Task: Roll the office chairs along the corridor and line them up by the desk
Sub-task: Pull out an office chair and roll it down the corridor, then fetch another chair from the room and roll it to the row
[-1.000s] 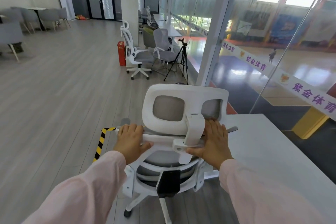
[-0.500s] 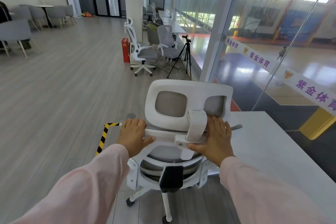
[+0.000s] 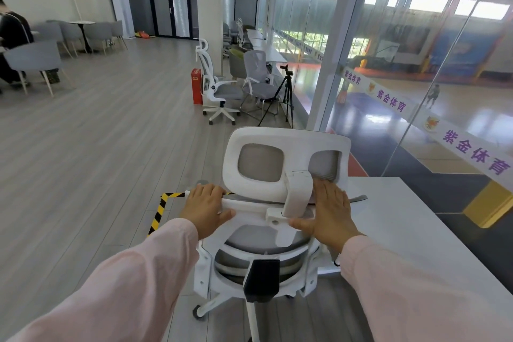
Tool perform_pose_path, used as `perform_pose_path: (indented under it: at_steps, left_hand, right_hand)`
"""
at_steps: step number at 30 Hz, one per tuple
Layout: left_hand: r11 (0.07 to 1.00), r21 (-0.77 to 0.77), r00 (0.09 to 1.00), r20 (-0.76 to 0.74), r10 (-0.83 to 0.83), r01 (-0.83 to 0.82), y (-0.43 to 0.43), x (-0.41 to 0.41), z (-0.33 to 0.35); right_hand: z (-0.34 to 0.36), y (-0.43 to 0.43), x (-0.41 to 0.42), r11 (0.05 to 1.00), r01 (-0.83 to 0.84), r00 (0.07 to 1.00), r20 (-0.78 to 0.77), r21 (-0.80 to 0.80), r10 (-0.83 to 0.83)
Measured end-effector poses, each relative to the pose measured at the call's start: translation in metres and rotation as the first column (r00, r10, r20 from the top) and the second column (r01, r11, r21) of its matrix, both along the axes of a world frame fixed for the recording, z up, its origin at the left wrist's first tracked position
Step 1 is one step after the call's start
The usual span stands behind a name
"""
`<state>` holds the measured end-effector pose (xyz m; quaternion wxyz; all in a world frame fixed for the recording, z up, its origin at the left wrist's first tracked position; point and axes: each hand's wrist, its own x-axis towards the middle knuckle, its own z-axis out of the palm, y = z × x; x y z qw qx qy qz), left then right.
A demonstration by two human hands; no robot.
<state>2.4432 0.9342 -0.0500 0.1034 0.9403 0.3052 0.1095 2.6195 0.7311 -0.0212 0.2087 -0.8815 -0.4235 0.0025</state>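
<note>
A white office chair (image 3: 286, 158) with grey mesh stands right in front of me, seen from behind, its headrest uppermost. My left hand (image 3: 205, 209) grips the top bar of the backrest, fingers curled over it and thumb underneath. My right hand (image 3: 330, 211) lies on the same bar right of the headrest post, fingers straight, thumb against the frame. The white desk (image 3: 416, 230) runs along the chair's right side. Two more office chairs, one white (image 3: 213, 83) and one grey (image 3: 258, 75), stand farther down the corridor.
A black tripod (image 3: 284, 97) stands beside the far chairs and a red box (image 3: 196, 86) next to a white pillar (image 3: 209, 8). Yellow-black floor tape (image 3: 159, 211) lies left of my chair. A glass wall runs on the right; grey chairs and a seated person (image 3: 12, 36) are far left.
The chair and I have rolled forward a little along the desk; the far chairs and tripod look nearer. Both hands keep their places on the backrest bar.
</note>
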Motion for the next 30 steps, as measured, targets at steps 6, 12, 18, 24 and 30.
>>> perform_pose_path:
  at_steps: [6, 12, 18, 24, 30]
  left_hand:
    - [0.994, -0.064, 0.984, 0.148, 0.096, -0.087, -0.013, -0.022, 0.019]
    - [0.974, 0.092, 0.968, 0.165, 0.188, -0.205, -0.009, -0.088, 0.035]
    - [0.912, 0.109, 0.917, 0.003, 0.398, -0.396, 0.005, -0.22, 0.033]
    - [0.75, 0.041, 0.747, -0.071, 0.661, -0.66, -0.006, -0.394, 0.026]
    - [0.508, 0.049, 0.502, -0.093, 0.86, -0.86, -0.054, -0.586, 0.032]
  right_hand:
    - [0.026, 0.001, -0.033, 0.941, -0.097, 0.988, 0.146, 0.325, 0.051]
    - [0.032, 0.06, -0.09, 0.867, -0.465, 0.806, 0.491, 0.18, 0.33]
    - [0.027, 0.137, -0.197, 0.778, -0.628, 0.725, 0.35, -0.016, 0.593]
    - [0.017, 0.196, -0.345, 0.568, -0.805, 0.507, 0.302, -0.171, 0.808]
    - [0.019, 0.229, -0.548, 0.288, -0.932, 0.217, 0.297, -0.221, 0.93]
